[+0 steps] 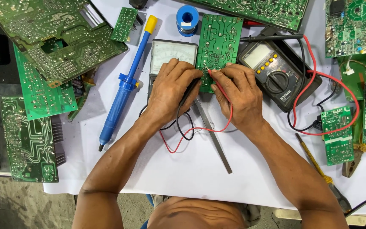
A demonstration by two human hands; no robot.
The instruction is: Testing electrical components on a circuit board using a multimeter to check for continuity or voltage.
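Red probe (pixel 215 80) pinched in my right hand (pixel 239 94), tip touching the green circuit board (pixel 219 46) at 12 o'clock from my knuckles. Left hand (pixel 171 91) closed around the black probe (pixel 188 91), also on the board's lower edge. Analog meter (pixel 172 51) lies under my left fingers; digital multimeter (pixel 276 76) at 2 o'clock; blue desoldering pump (pixel 126 82) at 9 o'clock; solder spool (pixel 187 19) at 12.

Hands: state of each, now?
Left hand: closed on black probe.
Right hand: closed on red probe, tip on green circuit board.
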